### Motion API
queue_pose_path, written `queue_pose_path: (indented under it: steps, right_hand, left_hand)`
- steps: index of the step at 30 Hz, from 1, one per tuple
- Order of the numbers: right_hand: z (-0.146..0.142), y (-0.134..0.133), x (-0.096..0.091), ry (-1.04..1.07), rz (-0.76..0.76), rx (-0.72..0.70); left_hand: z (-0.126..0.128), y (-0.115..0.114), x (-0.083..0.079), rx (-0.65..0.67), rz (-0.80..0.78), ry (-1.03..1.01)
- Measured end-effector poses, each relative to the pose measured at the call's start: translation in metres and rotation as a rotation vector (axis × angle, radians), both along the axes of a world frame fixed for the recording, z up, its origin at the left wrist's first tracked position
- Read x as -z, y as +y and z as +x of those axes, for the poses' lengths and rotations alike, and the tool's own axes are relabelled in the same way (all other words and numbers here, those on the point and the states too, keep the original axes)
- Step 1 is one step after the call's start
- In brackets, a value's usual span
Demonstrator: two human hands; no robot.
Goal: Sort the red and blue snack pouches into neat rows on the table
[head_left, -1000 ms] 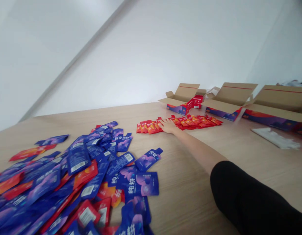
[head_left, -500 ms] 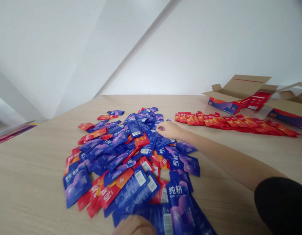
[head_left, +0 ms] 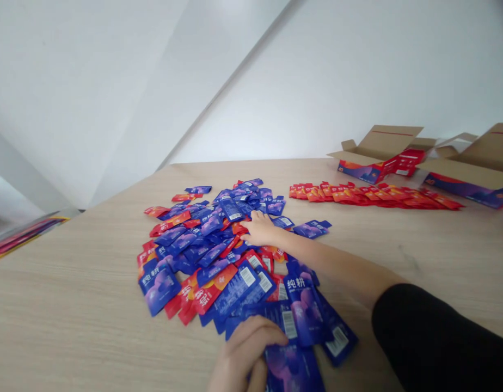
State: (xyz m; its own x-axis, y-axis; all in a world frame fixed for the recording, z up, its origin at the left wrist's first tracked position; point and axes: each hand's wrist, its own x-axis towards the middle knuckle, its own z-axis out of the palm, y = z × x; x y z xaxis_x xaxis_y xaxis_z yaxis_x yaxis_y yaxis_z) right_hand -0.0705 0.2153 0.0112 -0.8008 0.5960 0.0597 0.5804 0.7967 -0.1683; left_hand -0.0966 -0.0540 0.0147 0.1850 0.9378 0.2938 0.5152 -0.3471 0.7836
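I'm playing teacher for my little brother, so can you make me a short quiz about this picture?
1. True or false: the right hand is touching the heap of sachets.
2. What colour is the row of sachets near the cardboard boxes? A: green, B: red and orange, C: white.
3. Fill in the word: the left hand touches a sachet that is mostly ____.

Key: 1 true; 2 B; 3 blue.
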Motion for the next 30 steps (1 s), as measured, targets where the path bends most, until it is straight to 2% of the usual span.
queue_pose_path:
  steps: [4,9,16,21,23,25,28,30]
  right_hand:
    - [-0.004,0.004,0.002,-0.007,0.002,-0.075]
    - [-0.009,0.003,0.003,0.016,0.043,-0.14]
    - [-0.011,-0.009,-0.005,-0.015,0.139,-0.281]
    - [0.0,-0.02,-0.012,0.028,0.191,-0.243]
    - [0.021,-0.022,-0.021,0.065,0.199,-0.189]
    - [0.057,-0.024,-0.031,0.111,0.203,-0.131]
    - [0.135,-0.022,-0.038,0.262,0.206,0.005]
    - [0.194,-0.019,-0.03,0.385,0.215,0.148]
  left_hand:
    - [0.011,-0.002,-0.006,-0.112,-0.033,-0.033]
    - [0.014,0.0,-0.005,-0.196,-0.058,-0.031]
    - [0.01,0.005,0.0,-0.147,-0.108,0.015]
    - [0.01,0.008,0.0,-0.129,-0.141,0.043]
    - [0.01,0.008,-0.006,-0.111,-0.143,0.061]
    - [0.01,0.01,-0.017,-0.081,-0.132,0.105]
    - [0.018,0.027,-0.04,0.001,-0.102,0.249]
    - [0.031,0.057,-0.053,0.064,-0.053,0.381]
